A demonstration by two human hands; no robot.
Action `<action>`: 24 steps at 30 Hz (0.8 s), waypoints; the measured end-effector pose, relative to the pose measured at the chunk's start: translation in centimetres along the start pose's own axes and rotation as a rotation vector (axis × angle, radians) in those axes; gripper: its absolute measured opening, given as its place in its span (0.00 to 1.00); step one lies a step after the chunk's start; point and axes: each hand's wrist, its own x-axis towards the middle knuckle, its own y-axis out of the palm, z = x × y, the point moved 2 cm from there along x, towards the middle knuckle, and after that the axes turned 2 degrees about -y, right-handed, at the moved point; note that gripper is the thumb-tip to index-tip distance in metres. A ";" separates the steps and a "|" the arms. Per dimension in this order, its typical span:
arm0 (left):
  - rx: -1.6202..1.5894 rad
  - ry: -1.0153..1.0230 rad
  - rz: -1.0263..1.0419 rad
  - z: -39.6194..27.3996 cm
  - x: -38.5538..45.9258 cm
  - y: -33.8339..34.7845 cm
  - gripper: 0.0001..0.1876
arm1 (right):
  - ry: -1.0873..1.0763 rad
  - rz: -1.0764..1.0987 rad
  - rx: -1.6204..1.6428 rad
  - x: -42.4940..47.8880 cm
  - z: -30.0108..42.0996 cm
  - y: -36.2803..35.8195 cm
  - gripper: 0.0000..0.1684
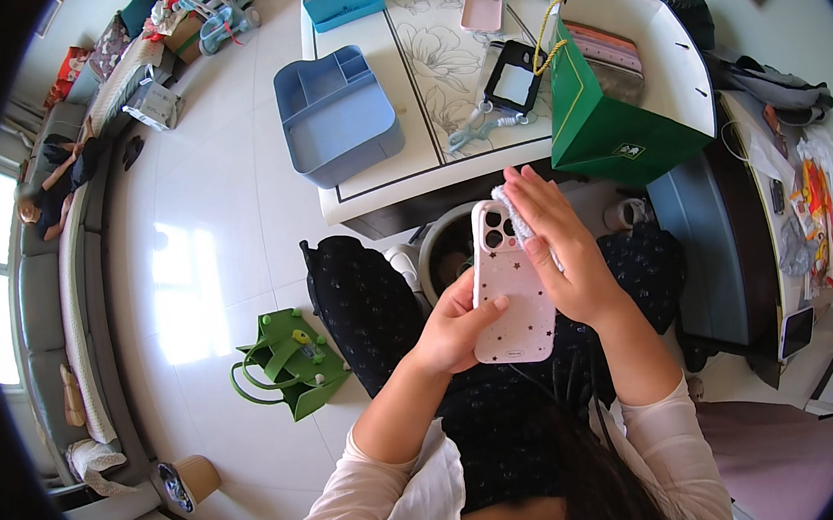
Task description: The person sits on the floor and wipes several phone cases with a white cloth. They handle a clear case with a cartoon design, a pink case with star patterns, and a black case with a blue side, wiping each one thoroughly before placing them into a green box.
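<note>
A pale pink phone case (pixel 514 318) with dark stars and camera cut-outs is held upright above my lap. My left hand (pixel 459 323) grips its lower left side, the thumb lying across its back. Against the upper right edge of the case, my right hand (pixel 565 254) presses a white cloth (pixel 515 218), mostly covered by the fingers. Whether a phone is inside the case cannot be made out. On the table in front lie a pink phone case (pixel 481 10) and a black-framed case (pixel 513 77) with a light blue lanyard (pixel 483 132).
A blue compartment tray (pixel 347 151) and a teal box (pixel 346 10) stand on the table (pixel 374 203). The green paper bag (pixel 621 134) at right holds several phone cases (pixel 603 58). On the floor are a green handbag (pixel 299 367) and a bin (pixel 434 247). A person (pixel 57 187) is on the sofa.
</note>
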 end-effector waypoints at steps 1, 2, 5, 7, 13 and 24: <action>0.012 -0.007 0.016 0.2 0.0 -0.2 0.24 | -0.025 0.025 -0.069 0.3 0.4 -0.1 0.28; 0.025 -0.014 0.031 0.5 0.1 -0.5 0.24 | -0.051 0.050 -0.139 0.5 0.8 -0.1 0.28; 0.060 -0.033 0.037 0.7 0.2 -0.9 0.23 | -0.150 0.142 -0.367 1.3 2.5 0.5 0.29; 0.085 -0.024 0.032 0.7 0.3 -1.5 0.23 | -0.212 0.149 -0.387 1.1 2.6 1.5 0.27; 0.135 -0.029 -0.076 0.3 -0.1 -2.6 0.23 | -0.295 0.231 -0.258 -0.1 2.8 2.7 0.25; 0.247 0.066 -0.107 -1.0 -0.8 -1.3 0.20 | 0.069 -0.040 0.214 0.7 -0.2 0.5 0.21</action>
